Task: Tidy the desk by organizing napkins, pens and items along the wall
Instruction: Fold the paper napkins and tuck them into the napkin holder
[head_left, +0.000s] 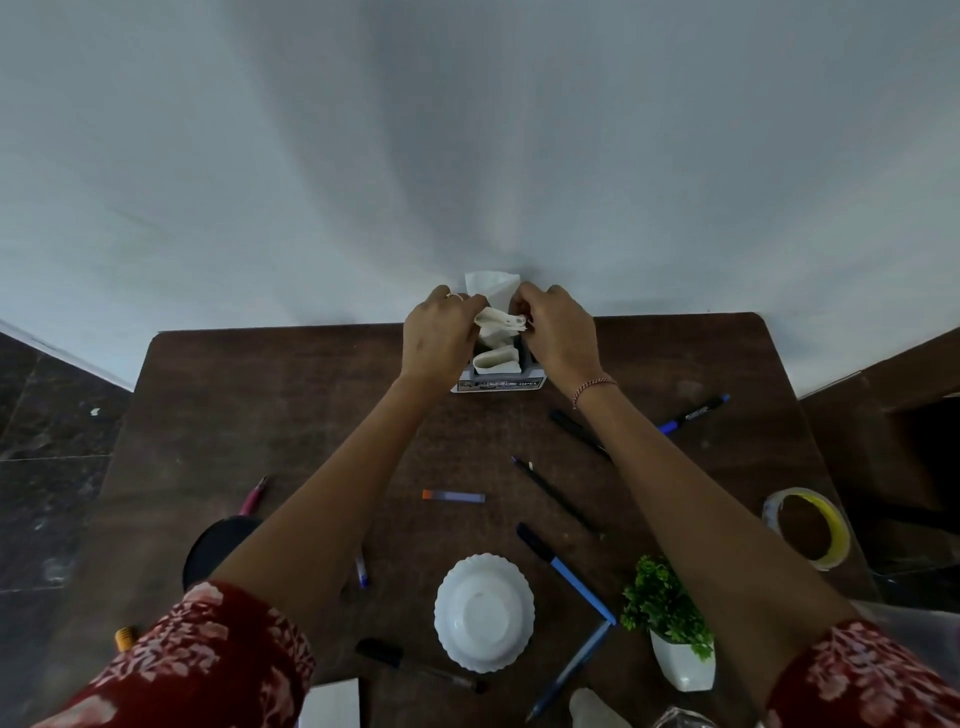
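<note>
Both hands at napkin holder (497, 375), far desk edge, against wall.
Left hand (435, 333) and right hand (562, 332) pinch a folded napkin (500, 321) between them above holder; pens (566, 571) scattered on desk (270, 415).

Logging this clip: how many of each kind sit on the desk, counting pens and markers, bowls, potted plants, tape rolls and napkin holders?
Pens and markers: 8, leaving out the orange-and-purple stick, whose kind is unclear
Bowl: 1
Potted plant: 1
Tape roll: 1
Napkin holder: 1
Total: 12
</note>
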